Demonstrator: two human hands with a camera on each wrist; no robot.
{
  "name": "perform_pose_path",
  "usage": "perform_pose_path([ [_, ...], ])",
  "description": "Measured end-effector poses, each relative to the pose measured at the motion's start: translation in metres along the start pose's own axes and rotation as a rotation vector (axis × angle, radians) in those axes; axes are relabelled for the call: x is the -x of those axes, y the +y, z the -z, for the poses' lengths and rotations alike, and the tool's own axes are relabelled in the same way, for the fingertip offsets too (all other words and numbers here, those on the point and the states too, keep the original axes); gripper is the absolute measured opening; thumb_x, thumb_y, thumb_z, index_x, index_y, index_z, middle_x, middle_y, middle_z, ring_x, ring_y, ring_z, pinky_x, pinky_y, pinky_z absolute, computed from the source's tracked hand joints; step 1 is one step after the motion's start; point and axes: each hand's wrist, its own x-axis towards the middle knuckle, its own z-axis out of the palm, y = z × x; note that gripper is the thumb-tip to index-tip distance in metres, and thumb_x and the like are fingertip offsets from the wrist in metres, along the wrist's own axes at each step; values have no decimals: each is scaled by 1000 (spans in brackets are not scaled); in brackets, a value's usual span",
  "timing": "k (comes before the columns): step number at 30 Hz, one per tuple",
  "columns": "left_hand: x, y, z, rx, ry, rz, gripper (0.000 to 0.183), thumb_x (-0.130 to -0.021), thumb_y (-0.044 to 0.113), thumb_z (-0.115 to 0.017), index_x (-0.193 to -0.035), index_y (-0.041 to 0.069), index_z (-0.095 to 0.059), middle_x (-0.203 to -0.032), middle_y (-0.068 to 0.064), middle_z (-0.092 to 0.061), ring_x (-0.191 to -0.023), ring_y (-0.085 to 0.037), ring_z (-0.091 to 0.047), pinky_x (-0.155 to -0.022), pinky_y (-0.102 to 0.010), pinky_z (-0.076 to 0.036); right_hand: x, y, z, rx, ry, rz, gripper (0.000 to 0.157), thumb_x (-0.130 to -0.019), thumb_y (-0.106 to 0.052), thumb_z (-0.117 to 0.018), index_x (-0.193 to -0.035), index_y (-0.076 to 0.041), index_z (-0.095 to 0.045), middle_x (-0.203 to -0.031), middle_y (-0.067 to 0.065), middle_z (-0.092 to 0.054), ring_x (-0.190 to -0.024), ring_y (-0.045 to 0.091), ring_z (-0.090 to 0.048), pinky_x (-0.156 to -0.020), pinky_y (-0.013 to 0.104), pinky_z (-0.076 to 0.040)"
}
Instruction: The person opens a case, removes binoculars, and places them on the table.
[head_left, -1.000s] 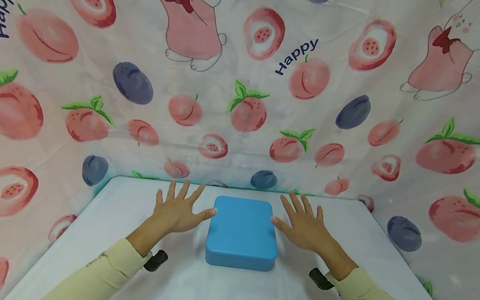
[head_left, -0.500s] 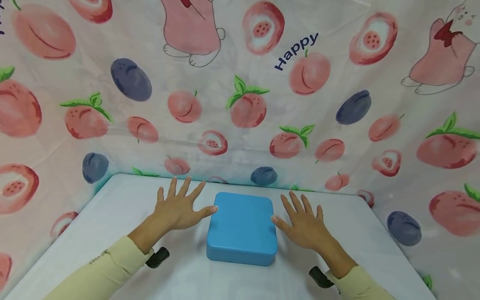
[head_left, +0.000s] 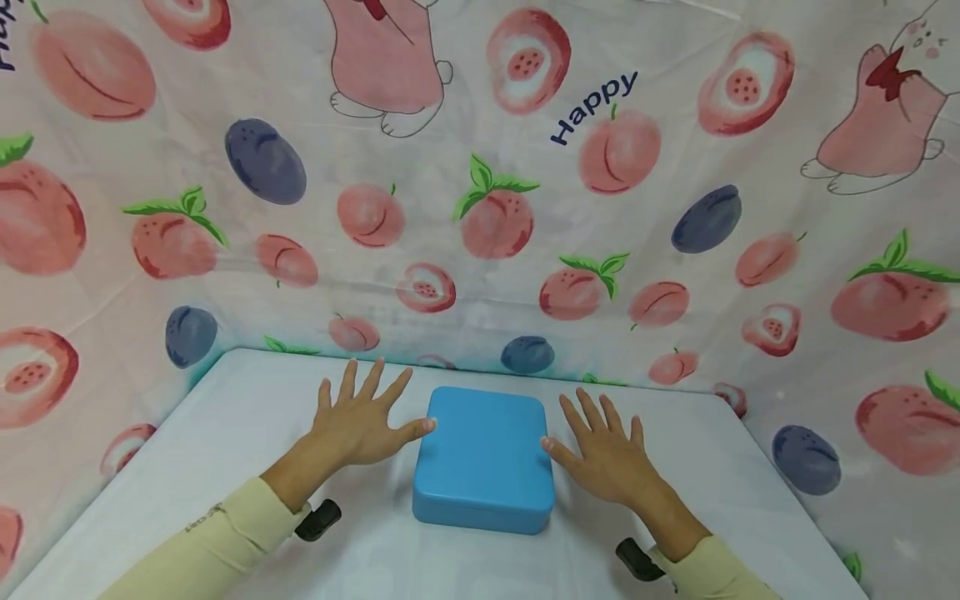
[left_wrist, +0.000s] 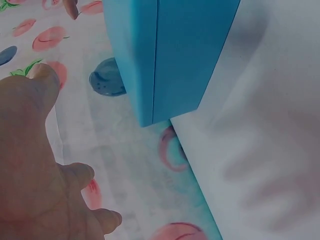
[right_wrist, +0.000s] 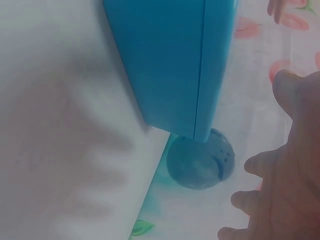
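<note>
A blue lidded box (head_left: 484, 458) with rounded corners lies flat on the white table, between the two hands. To its left, my left hand (head_left: 360, 429) hovers with fingers spread and holds nothing; its thumb tip overlaps the box's edge in the head view. On the other side my right hand (head_left: 609, 457) is likewise spread and bare, its thumb pointing at the box. Both wrist views show gaps between the hands and the box (left_wrist: 175, 60), so neither touches it. A seam line runs along the side of the box (right_wrist: 165, 65) near its top.
The white table (head_left: 187, 483) ends at the back against a hanging cloth (head_left: 450, 167) printed with peaches, plums and rabbits. This cloth also encloses both sides. A dark wrist device (head_left: 318, 520) sits under the left cuff, and another device (head_left: 637, 559) under the right.
Both hands hold almost the same place and pose, with only a very slight shift. The box stays put; the head view tilts a little.
</note>
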Motion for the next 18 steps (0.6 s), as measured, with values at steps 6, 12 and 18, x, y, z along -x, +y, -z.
perform_pose_path([
  [6,-3,-1,-2,9,11,-8,97,-81,87,-38,-158,32,-16,-167,-14,-6,-151,-49,6,-113,-75,5,-2,-1,1,2,16,14,86,-93,-74,-36,-159,-21,-20,-167,12,-12,-152,46,-4,-109,80,1],
  [12,-5,-2,-3,10,12,-12,98,-81,87,-38,-159,30,-15,-167,-15,-6,-151,-49,6,-114,-75,4,-3,-4,0,-5,-4,2,87,-92,-73,-38,-159,-20,-20,-167,13,-11,-152,47,-4,-109,80,2],
  [18,-4,-2,-9,21,-18,-26,98,-82,86,-38,-159,29,-14,-167,-15,-7,-151,-49,6,-114,-74,3,-1,-2,-7,-15,-10,-8,87,-92,-74,-38,-159,-21,-20,-167,13,-12,-152,47,-4,-109,80,2],
])
